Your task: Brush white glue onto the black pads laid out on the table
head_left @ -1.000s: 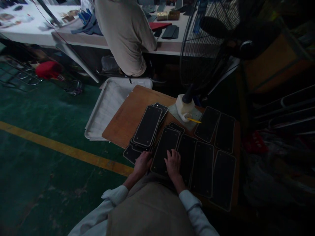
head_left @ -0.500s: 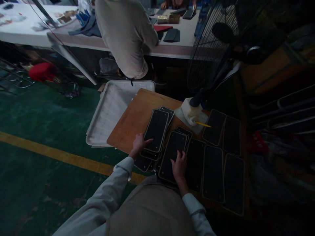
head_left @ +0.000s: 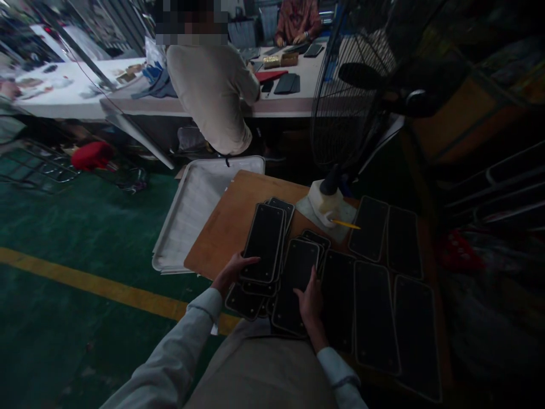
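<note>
Flat black rectangular panels with rounded corners and pale edges lie in overlapping stacks on a brown board. My left hand [head_left: 233, 270] is at the left edge of the top panel [head_left: 264, 241] of the left stack. Its thumb lies over that edge, and the other fingers are hidden, seemingly below it. My right hand [head_left: 310, 300] rests over the right side of a second black panel [head_left: 293, 284], thumb and fingers apart. More panels, such as a third black panel [head_left: 374, 315], lie to the right.
A white bottle [head_left: 324, 199] with a dark top and a yellow stick stands behind the panels. Beyond the brown board [head_left: 225, 227] are a pale tray [head_left: 179, 221], a large fan [head_left: 340, 96] and a co-worker [head_left: 213, 96] at a white-topped table.
The view has tilted up, showing more of the co-workers. My left hand has slid slightly down the panel's left edge. My right hand's fingers have straightened; the panels look unmoved.
</note>
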The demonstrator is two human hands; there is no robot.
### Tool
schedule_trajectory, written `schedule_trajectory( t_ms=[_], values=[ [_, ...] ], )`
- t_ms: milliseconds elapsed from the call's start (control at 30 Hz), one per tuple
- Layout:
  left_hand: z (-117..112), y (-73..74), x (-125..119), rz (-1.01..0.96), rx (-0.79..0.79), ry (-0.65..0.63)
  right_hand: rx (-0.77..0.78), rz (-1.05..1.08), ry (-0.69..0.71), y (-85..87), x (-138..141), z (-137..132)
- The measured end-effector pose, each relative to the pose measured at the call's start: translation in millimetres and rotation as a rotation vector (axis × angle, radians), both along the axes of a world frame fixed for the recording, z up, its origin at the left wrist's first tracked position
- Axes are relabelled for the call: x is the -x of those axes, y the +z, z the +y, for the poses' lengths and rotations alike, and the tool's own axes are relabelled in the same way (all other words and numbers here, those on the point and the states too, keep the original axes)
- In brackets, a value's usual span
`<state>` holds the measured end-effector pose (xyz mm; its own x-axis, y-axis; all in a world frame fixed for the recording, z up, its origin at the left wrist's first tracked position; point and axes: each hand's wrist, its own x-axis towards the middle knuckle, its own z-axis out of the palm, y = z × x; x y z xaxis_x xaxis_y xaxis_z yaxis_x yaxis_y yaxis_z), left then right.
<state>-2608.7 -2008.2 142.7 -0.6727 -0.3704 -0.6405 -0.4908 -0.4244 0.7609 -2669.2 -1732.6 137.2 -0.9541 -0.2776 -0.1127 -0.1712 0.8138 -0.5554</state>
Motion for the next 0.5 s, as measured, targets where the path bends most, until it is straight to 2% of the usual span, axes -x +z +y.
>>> schedule_trajectory(
  t_ms=[67, 133, 233, 367, 433, 500],
  values=[
    [-2, 4.8, -12, 0.002, -0.019, 0.036, 0.165, -0.032, -0.066, -3.1, 4, 3],
    [-7, 9.0, -25, 0.004, -0.029, 0.062, 0.320, -0.130, -0.188, -5.6, 9, 6],
    [-23, 14.7, -44, -0.015, -0.020, 0.090, 0.445, -0.288, -0.291, -3.3, 16, 12],
    [-62, 17.9, -67, -0.032, -0.011, 0.097, 0.575, -0.368, -0.306, 14.3, 21, 10],
    [-89, 14.1, -76, -0.062, -0.009, 0.088, 0.705, -0.463, -0.340, 27.0, 29, -6],
    [-116, 6.1, -84, -0.111, 0.021, 0.094, 0.826, -0.553, -0.357, 39.4, 46, -34]
  ],
)
